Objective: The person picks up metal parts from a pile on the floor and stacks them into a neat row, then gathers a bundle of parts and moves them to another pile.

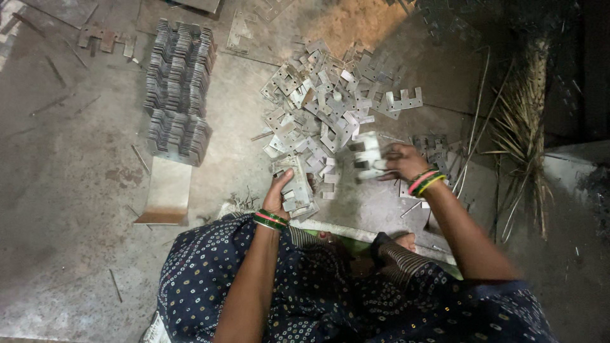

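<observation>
A loose heap of flat, notched metal plates lies on the floor in front of me. My left hand grips a small stack of these plates, held upright near my knee. To the right, my right hand holds a few more plates, blurred, just beside the heap's near edge. Both wrists wear coloured bangles.
Neat long rows of stacked plates lie at the left, with a flat metal sheet below them. A broom of dry stalks lies at the right. Scrap strips litter the concrete floor. My patterned dark garment fills the bottom.
</observation>
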